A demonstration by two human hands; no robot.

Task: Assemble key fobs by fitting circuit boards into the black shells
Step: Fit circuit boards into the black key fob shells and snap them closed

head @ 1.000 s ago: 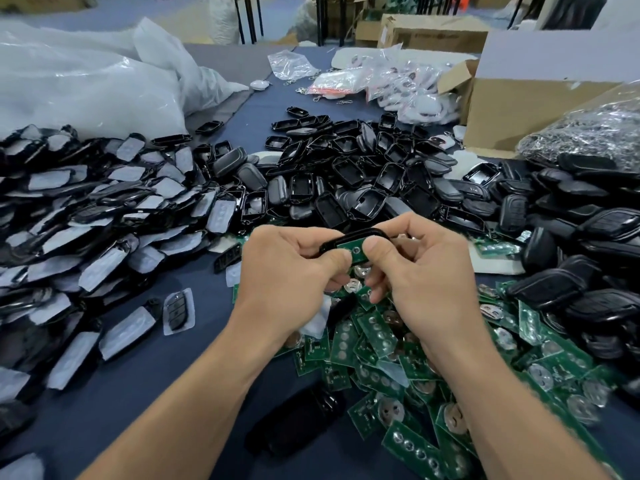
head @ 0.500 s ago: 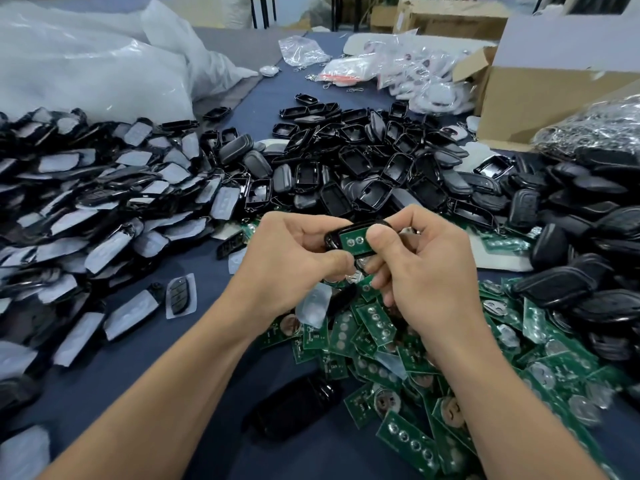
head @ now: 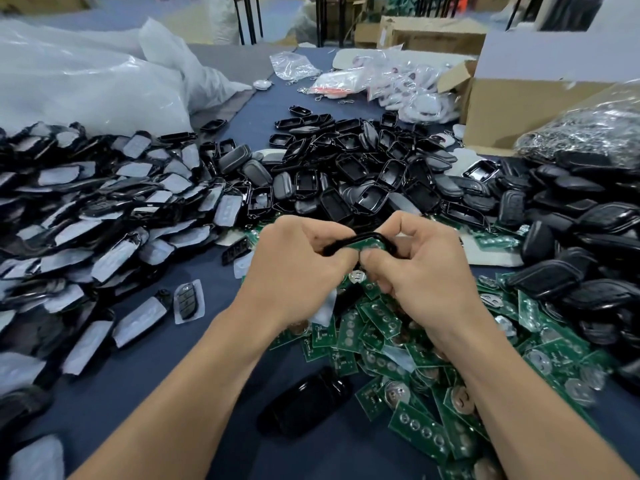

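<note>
At mid table my left hand (head: 298, 268) and my right hand (head: 426, 268) both grip one black shell (head: 360, 238). A green circuit board (head: 363, 244) lies inside it, with both thumbs pressed on the board. Fingers hide most of the shell. Loose green circuit boards (head: 415, 375) are heaped under and right of my hands. Empty black shells (head: 363, 181) are piled beyond my hands.
Film-covered black fob parts (head: 86, 216) fill the left side. Closed black fobs (head: 581, 258) are stacked at right. A single black fob (head: 304, 403) lies near my left forearm. White plastic bags (head: 86, 84) and a cardboard box (head: 540, 98) stand at the back.
Both hands stay on the same shell. They have tilted it flatter, and both thumbs now press together on the board.
</note>
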